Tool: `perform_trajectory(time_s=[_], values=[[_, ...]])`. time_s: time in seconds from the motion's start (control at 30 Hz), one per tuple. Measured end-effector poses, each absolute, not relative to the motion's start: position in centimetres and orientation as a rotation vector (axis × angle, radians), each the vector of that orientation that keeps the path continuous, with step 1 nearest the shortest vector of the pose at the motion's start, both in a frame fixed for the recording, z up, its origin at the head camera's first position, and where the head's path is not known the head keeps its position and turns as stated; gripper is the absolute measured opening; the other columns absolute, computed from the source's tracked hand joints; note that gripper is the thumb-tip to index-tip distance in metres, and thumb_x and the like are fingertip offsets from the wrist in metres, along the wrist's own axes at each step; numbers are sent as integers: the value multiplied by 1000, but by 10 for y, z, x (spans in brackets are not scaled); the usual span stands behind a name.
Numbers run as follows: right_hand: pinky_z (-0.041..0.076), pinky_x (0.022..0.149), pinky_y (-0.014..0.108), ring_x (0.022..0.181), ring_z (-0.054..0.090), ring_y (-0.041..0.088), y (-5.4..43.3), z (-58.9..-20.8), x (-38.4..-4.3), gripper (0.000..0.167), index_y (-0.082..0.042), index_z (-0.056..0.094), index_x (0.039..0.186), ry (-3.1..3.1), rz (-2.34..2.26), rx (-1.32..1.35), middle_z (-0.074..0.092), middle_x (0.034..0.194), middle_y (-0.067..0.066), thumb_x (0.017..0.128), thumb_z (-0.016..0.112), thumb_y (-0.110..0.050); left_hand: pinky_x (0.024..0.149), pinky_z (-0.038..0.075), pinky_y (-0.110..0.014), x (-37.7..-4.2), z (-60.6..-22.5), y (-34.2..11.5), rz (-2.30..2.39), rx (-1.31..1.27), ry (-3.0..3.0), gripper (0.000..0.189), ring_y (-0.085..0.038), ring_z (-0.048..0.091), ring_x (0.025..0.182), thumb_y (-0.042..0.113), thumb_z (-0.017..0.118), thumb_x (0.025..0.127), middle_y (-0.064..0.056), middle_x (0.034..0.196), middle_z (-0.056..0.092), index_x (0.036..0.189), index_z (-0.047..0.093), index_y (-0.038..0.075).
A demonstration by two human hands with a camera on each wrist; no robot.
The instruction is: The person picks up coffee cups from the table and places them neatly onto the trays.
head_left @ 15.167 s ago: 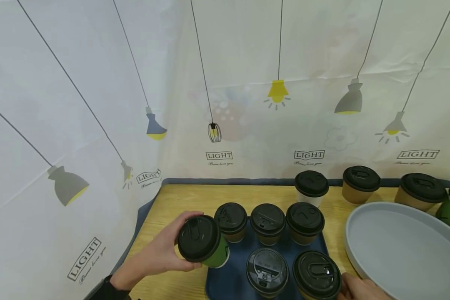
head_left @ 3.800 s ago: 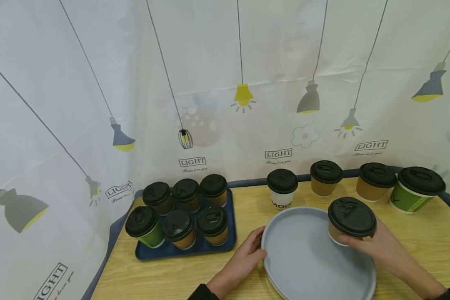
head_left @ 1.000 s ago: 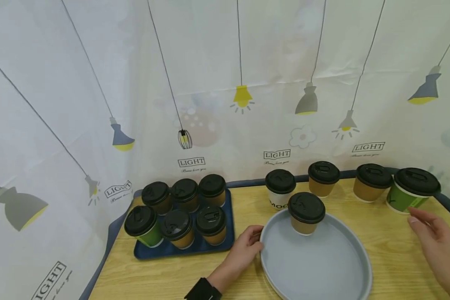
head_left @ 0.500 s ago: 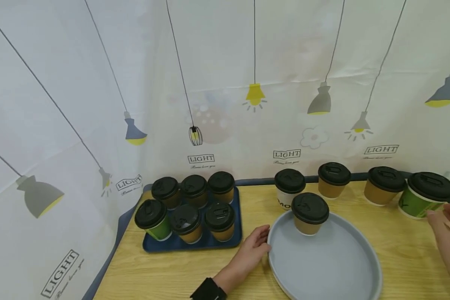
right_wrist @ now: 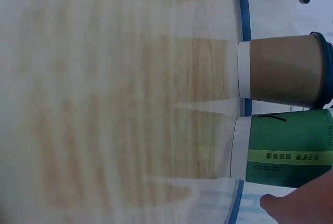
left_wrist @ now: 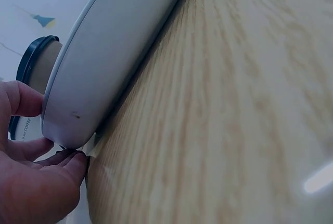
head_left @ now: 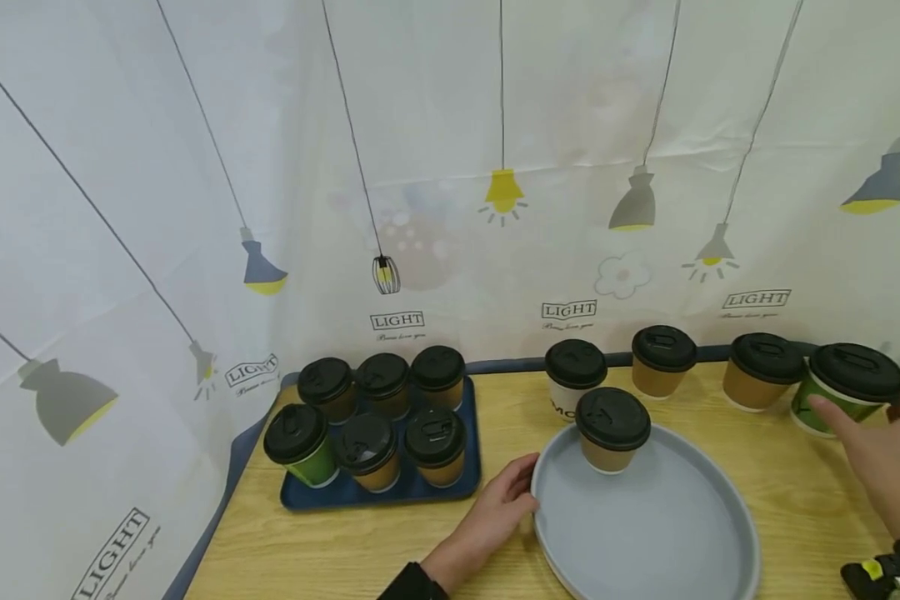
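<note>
My left hand [head_left: 498, 504] holds the left rim of a round grey tray [head_left: 656, 546], with the thumb [left_wrist: 23, 99] at the upper edge and the other fingers by its underside. A brown paper cup [head_left: 607, 457] with a black lid stands at the tray's far left. At the far right, my right hand [head_left: 888, 450] is round a large green paper cup [head_left: 810, 408] with a black lid, thumb across its front and fingers at its right side. That green cup [right_wrist: 291, 154] stands upright on the table in the right wrist view.
A dark blue tray [head_left: 450, 492] at left holds several lidded cups, one a green cup [head_left: 315, 462], the others brown. Along the back edge stand a white cup [head_left: 566, 398] and two brown cups [head_left: 656, 382] [head_left: 753, 390]. A printed cloth [head_left: 435, 125] hangs behind the wooden table [head_left: 330, 542].
Earlier, my right hand held the brown cup over the grey tray; that cup now stands there. The right hand has moved right to the green cup. My left hand stays at the tray's rim.
</note>
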State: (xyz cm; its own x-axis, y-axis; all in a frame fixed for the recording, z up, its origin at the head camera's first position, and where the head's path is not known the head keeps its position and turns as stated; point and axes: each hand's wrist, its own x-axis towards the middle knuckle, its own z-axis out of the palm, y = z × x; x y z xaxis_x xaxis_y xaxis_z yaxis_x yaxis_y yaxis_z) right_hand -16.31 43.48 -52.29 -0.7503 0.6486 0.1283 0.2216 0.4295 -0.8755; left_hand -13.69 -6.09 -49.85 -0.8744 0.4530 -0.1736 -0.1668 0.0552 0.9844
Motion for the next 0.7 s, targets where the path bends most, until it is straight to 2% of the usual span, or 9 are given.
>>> perform_trajectory(time_s=[0.07, 0.17, 0.27, 0.37, 0.53, 0.7], values=[[-2, 121, 68, 156, -8, 43, 429, -514, -165, 102, -14, -10, 166, -2251, 1336, -739, -10, 170, 22, 100, 62, -42, 117, 39, -43, -137, -499, -61, 1876, 290, 1892, 66, -32, 40, 147, 3, 57, 94, -14, 161, 40, 158, 39, 3], [-3, 120, 70, 155, -11, 46, 426, -509, -168, 107, -14, -19, 163, -2259, 1389, -763, -17, 169, 22, 99, 61, -45, 117, 38, -43, -137, -501, -62, 1877, 295, 1889, 66, -31, 40, 147, 4, 57, 94, -14, 161, 40, 158, 39, 3], [0, 121, 69, 155, -10, 47, 424, -505, -171, 108, -13, -23, 162, -2259, 1410, -799, -20, 168, 21, 99, 60, -43, 117, 38, -42, -138, -502, -62, 1875, 295, 1885, 66, -31, 40, 147, 4, 57, 94, -13, 161, 40, 157, 39, 3], [0, 122, 65, 156, -11, 43, 420, -499, -172, 106, -13, -22, 162, -2255, 1413, -818, -21, 168, 19, 99, 59, -40, 117, 38, -42, -138, -503, -63, 1870, 283, 1877, 65, -29, 41, 147, 5, 57, 95, -12, 161, 41, 157, 40, 5], [-4, 124, 60, 157, -15, 34, 414, -492, -169, 107, -15, -19, 164, -2229, 1314, -774, -21, 170, 13, 98, 59, -44, 117, 38, -42, -140, -504, -62, 1869, 267, 1871, 64, -28, 41, 147, 6, 57, 94, -10, 160, 42, 157, 42, 7], [-1, 126, 51, 159, -5, 25, 414, -492, -169, 104, -19, -9, 166, -2169, 1210, -717, -9, 173, 5, 96, 66, -34, 117, 38, -41, -140, -504, -63, 1865, 264, 1871, 63, -27, 42, 146, 6, 58, 95, -9, 160, 42, 156, 43, 8]])
